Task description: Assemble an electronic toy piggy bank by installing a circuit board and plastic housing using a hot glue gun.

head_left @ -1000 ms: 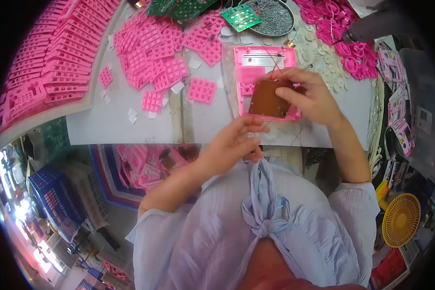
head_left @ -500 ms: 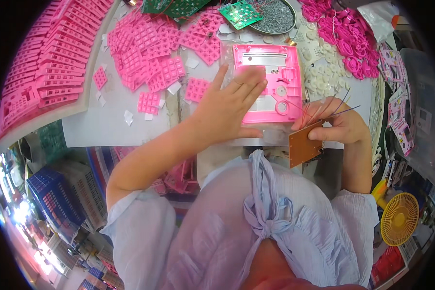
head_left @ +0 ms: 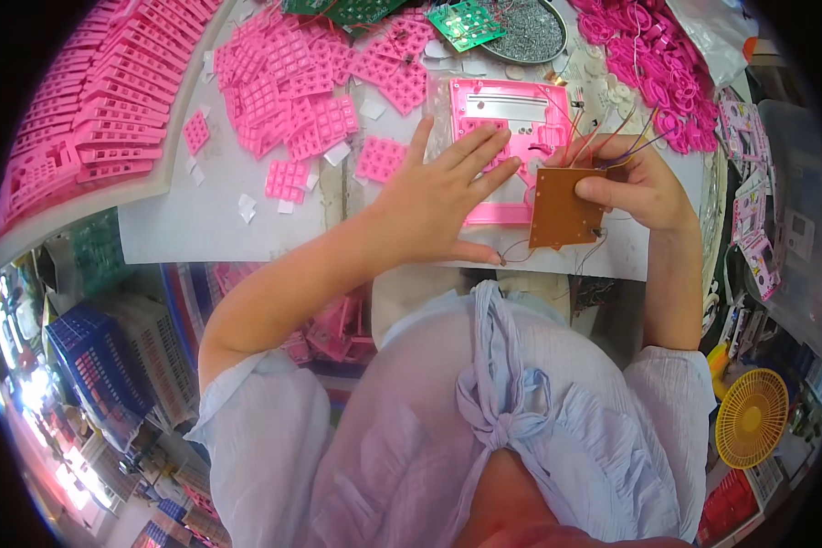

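Observation:
A pink plastic housing (head_left: 498,215) lies with its inner side up on the table in front of me. My left hand (head_left: 443,187) rests flat over its left part, fingers spread. Under those fingertips a pink keypad piece shows in part; the rest is covered. Between thumb and fingers, my right hand (head_left: 639,183) holds a brown circuit board (head_left: 562,210) with several coloured wires along its upper edge. The board is upright over the housing's lower right corner and hides it. A thin wire runs from the board's lower edge toward my left thumb.
Pink keypads (head_left: 288,82) lie heaped at the back left, beside stacked pink housings (head_left: 100,128). Green circuit boards (head_left: 466,26) and a round tray of small metal parts (head_left: 530,32) are at the back. White discs (head_left: 616,100) and magenta parts (head_left: 658,82) lie at right.
My right hand has raised the brown board and brought it left over the housing's corner. My left hand stays over the housing, its fingers shifted slightly right.

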`<action>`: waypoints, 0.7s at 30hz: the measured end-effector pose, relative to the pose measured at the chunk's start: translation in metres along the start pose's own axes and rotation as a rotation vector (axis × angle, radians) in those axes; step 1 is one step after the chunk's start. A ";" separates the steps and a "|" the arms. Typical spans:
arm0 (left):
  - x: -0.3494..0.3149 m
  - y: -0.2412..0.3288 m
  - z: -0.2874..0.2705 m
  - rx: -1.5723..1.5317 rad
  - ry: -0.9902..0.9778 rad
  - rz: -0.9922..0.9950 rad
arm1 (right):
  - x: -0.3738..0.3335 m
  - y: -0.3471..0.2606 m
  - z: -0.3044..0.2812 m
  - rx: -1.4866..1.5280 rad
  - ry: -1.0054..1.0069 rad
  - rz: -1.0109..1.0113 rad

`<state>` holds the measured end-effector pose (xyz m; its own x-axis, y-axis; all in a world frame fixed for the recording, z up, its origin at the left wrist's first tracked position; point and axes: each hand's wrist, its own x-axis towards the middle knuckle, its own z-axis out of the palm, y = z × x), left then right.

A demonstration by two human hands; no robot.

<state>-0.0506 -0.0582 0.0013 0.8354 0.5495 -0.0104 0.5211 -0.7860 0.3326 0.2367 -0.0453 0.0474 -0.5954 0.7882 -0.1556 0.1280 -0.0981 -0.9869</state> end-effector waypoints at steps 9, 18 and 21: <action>-0.032 -0.038 -0.001 -0.503 0.643 -0.301 | 0.045 0.010 0.003 -0.118 0.027 0.076; -0.041 -0.017 0.003 -0.434 0.607 -0.312 | 0.082 0.027 0.024 -0.468 0.110 0.071; -0.036 -0.013 -0.001 -0.420 0.602 -0.277 | 0.081 0.032 0.028 -0.574 0.164 0.037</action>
<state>-0.0877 -0.0675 -0.0022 0.3840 0.8631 0.3280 0.4865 -0.4910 0.7226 0.1701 -0.0012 0.0022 -0.4577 0.8786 -0.1360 0.5819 0.1804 -0.7930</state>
